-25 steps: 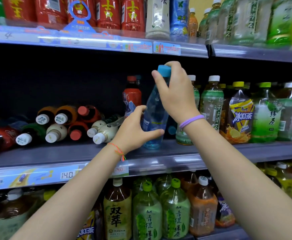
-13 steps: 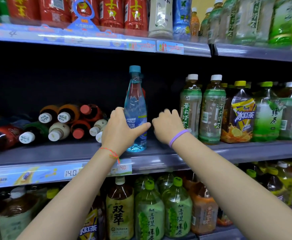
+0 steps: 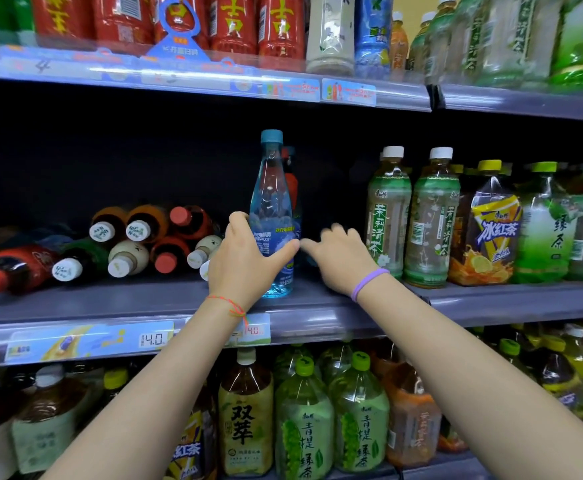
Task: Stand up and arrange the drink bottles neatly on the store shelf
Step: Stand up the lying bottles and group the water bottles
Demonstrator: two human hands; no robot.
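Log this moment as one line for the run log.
left hand grips upright blue bottle | right hand open beside it, holding nothing | pile of toppled bottles at left

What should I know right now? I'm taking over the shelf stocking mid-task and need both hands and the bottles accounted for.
Left hand grips the blue water bottle, upright on the middle shelf.
Right hand is open beside it, holding nothing.
Done: the blue bottle stands; the green tea bottles to the right stand in a row.
Left: a pile of fallen bottles at the left needs standing up and lining up.
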